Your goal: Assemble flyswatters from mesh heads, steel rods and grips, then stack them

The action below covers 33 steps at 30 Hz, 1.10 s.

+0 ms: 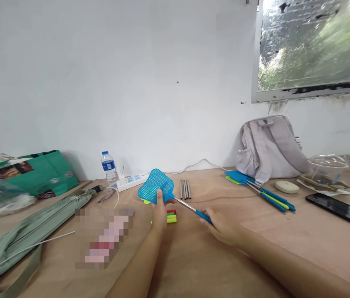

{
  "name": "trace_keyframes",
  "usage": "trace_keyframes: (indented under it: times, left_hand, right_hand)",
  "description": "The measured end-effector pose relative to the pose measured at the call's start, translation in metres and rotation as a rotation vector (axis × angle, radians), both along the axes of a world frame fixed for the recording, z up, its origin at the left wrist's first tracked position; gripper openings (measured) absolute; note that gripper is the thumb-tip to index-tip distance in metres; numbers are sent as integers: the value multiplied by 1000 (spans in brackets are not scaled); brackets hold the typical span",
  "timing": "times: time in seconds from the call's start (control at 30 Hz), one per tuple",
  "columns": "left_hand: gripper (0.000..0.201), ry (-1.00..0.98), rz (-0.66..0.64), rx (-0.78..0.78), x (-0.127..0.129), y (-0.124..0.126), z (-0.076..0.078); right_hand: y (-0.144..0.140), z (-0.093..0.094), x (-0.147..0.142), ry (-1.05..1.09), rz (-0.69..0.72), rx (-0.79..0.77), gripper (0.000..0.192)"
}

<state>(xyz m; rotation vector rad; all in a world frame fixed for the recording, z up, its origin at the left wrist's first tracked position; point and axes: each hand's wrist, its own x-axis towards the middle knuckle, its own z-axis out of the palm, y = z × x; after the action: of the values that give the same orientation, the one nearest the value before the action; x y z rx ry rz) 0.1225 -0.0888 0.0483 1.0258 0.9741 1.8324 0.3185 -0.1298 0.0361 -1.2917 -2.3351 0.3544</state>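
1. Two forearms [139, 265] reach in from the bottom edge.
2. The right hand [223, 227] grips the handle of a blue fly swatter [154, 182], below mid-frame.
3. The left hand [160, 210] pinches the swatter's head, thumb in front.
4. Metal tubes [185, 189] lie just right of centre.
5. A backpack [271, 145] stands at right.

Pale backpack [282, 142], black phone [342, 212], green bag [46, 176], water bottle [109, 166] beside white power strip [131, 182]
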Motion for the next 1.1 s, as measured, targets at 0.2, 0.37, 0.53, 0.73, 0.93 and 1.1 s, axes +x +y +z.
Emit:
trace_keyframes:
  times: [0.2, 0.37, 0.53, 0.73, 0.93, 1.1]
  left_hand:
    - [48, 424, -41, 71, -23, 6, -1]
    - [30, 882, 239, 13, -49, 11, -3]
    - [18, 1088, 453, -130, -75, 22, -9]
    - [16, 1035, 486, -163, -93, 39, -20]
    - [20, 1091, 431, -145, -95, 46, -26]
    - [23, 1184, 390, -129, -89, 41, -22]
  right_hand:
    - [13, -2, 13, 80, -43, 59, 28]
    - [55, -11, 67, 125, -280, 290, 23]
    - [81, -20, 133, -52, -666, 388, 24]
    - [73, -24, 168, -73, -756, 398, 28]
    - [75, -26, 170, -83, -728, 399, 31]
    - [78, -20, 140, -89, -578, 383, 21]
